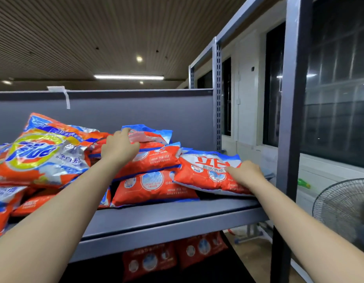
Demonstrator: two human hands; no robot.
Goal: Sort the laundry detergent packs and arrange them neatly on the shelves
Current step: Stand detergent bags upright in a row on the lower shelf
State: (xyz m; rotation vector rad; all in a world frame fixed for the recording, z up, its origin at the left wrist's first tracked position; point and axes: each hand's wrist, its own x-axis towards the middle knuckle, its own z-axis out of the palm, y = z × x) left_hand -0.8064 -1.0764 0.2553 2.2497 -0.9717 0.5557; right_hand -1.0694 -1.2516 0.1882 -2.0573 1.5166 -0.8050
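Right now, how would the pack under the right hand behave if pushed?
The pack looks soft and pillowy, so it would probably sag rather than stay stiff. Its glossy film may slide easily on the smooth shelf. The right hand rests flat on it.

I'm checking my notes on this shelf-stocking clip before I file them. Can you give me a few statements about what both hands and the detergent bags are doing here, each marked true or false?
1. The left hand rests on top of a stack of red bags. True.
2. The right hand lies on the red bag at the right end of the shelf. True.
3. The big Tide bag stands upright at the right end. False: it lies tilted on the pile at the left.
4. The lower level holds nothing. False: more red bags show under the shelf.
5. The right hand lifts a bag clear of the shelf. False: the bag is resting on it.
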